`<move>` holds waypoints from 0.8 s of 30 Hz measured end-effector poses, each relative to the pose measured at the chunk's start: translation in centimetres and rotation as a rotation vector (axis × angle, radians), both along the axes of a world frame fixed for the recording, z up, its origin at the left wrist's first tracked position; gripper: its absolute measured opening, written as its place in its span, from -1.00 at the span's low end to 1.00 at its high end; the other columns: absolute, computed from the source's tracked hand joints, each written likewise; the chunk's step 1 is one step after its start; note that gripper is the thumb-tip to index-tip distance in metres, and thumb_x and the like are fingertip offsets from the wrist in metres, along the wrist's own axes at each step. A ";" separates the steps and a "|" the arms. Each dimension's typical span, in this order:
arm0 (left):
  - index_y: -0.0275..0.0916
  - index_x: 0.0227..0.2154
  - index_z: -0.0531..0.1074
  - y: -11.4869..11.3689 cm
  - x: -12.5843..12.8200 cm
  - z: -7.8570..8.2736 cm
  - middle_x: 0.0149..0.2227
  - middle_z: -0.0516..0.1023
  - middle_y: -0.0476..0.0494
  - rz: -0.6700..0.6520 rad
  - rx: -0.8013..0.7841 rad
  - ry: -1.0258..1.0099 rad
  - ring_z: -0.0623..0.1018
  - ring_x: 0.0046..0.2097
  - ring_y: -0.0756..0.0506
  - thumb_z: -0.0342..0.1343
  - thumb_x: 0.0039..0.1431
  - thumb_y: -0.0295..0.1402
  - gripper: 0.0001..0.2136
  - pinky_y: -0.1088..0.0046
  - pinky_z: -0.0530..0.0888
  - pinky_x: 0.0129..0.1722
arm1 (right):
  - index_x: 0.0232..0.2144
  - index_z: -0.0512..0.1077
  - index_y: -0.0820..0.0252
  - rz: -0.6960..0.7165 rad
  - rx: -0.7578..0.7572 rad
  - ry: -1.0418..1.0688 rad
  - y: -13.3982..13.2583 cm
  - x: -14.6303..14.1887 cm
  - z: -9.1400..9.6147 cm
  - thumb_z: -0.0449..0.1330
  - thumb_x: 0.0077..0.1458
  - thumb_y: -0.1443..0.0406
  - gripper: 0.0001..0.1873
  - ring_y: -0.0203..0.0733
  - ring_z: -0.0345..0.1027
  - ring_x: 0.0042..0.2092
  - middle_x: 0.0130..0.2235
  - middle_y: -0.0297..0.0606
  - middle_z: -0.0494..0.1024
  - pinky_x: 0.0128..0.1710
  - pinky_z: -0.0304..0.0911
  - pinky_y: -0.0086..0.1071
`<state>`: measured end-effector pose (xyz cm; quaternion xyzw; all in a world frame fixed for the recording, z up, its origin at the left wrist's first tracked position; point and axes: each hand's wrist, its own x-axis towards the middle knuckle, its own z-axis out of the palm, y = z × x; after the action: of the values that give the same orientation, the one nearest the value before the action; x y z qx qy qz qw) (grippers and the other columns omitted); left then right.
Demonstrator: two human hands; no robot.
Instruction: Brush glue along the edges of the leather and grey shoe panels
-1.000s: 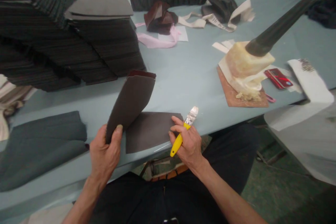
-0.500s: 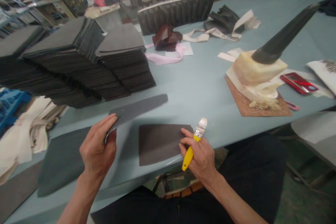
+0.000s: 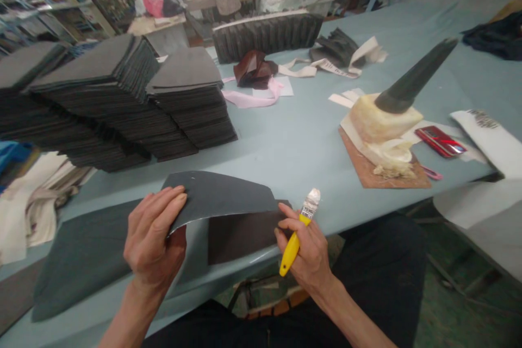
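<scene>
My left hand (image 3: 157, 234) is closed on the left end of a dark grey sheet (image 3: 222, 193), its thumb underneath. The sheet is held above the table, bowed, its right end close to my right fingertips. Beneath it a brownish-black panel (image 3: 240, 239) lies flat at the table's front edge, partly covered. My right hand (image 3: 308, 247) is closed around a paintbrush (image 3: 294, 244) with a yellow handle and whitish, coated bristles pointing up and away. Its fingertips are at the panel's right end; whether they touch the sheet I cannot tell. A dark green-grey piece (image 3: 89, 255) lies left of my left hand.
Tall stacks of dark sheets (image 3: 191, 103) stand at the back left. To the right, a yellowish block with a dark cone (image 3: 416, 79) rests on a brown board (image 3: 362, 168), beside a red phone (image 3: 440, 141). Pink and white strips (image 3: 255, 99) lie further back.
The grey sheet has swung from a slanted, narrow edge-on view to a broad face over the brownish panel. My right hand keeps the brush in nearly the same place. The view has shifted slightly.
</scene>
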<state>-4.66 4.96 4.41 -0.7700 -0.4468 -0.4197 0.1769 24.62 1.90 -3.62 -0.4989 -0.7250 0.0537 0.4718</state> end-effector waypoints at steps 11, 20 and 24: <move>-0.15 0.34 0.44 -2.2 3.3 -0.5 0.11 0.68 -0.38 -0.091 -0.011 -0.019 0.61 0.22 -0.29 0.12 0.31 -0.53 -0.46 -0.01 0.49 0.28 | -0.18 0.31 0.03 0.049 -0.425 0.630 0.8 0.8 7.9 0.20 0.43 0.14 -0.83 -0.09 0.72 -0.04 -0.06 -0.17 0.79 -0.04 0.59 -0.21; 0.00 0.36 0.39 -4.0 3.9 -1.3 0.25 0.60 -0.25 0.057 -0.081 -0.238 0.57 0.27 -0.27 0.26 0.23 -0.50 -0.36 0.02 0.47 0.33 | -0.14 0.32 0.04 0.143 -0.279 0.431 2.0 0.1 9.2 0.22 0.33 0.36 -0.85 -0.08 0.64 0.14 0.16 -0.05 0.69 0.00 0.59 -0.23; -0.10 0.37 0.36 -3.9 4.5 -1.6 0.37 0.47 -0.30 0.304 -0.407 -0.860 0.48 0.36 -0.32 0.54 0.01 -0.21 -0.15 0.05 0.38 0.43 | -0.14 0.33 0.04 0.176 -0.202 0.396 2.2 -0.4 10.4 0.22 0.33 0.38 -0.85 -0.07 0.61 0.18 0.19 -0.05 0.66 -0.05 0.58 -0.25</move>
<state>-0.13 1.01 2.80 -0.4724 -0.6593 -0.5728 -0.1182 24.24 4.08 6.80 -0.4581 -0.6502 0.2635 0.5459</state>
